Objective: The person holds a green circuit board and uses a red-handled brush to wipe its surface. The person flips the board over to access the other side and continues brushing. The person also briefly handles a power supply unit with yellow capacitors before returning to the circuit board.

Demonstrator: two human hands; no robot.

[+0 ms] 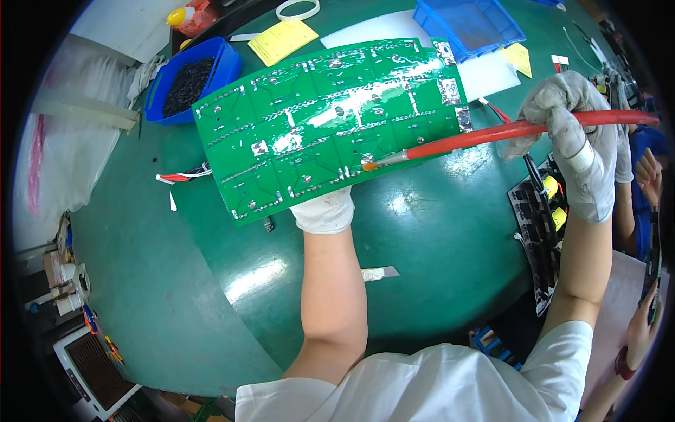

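Observation:
A large green circuit board (316, 133), its solder side up and shiny, is held tilted above the green table. My left hand (325, 213), in a white glove, supports it from below at the near edge; the fingers are hidden beneath the board. In my right hand (578, 148), also gloved, is a brush with a long red handle (485, 135). The fingers are wrapped round the handle. The brush's orange-brown bristles (370, 167) meet the board's surface near its near edge.
A blue bin (229, 65) of small black parts stands at the far left, a blue tray (471, 32) at the far right. A short blade with a wrapped grip (380, 273) lies near my left forearm. A black board with yellow components (538, 232) lies right; another person's hand (648, 169) is beyond.

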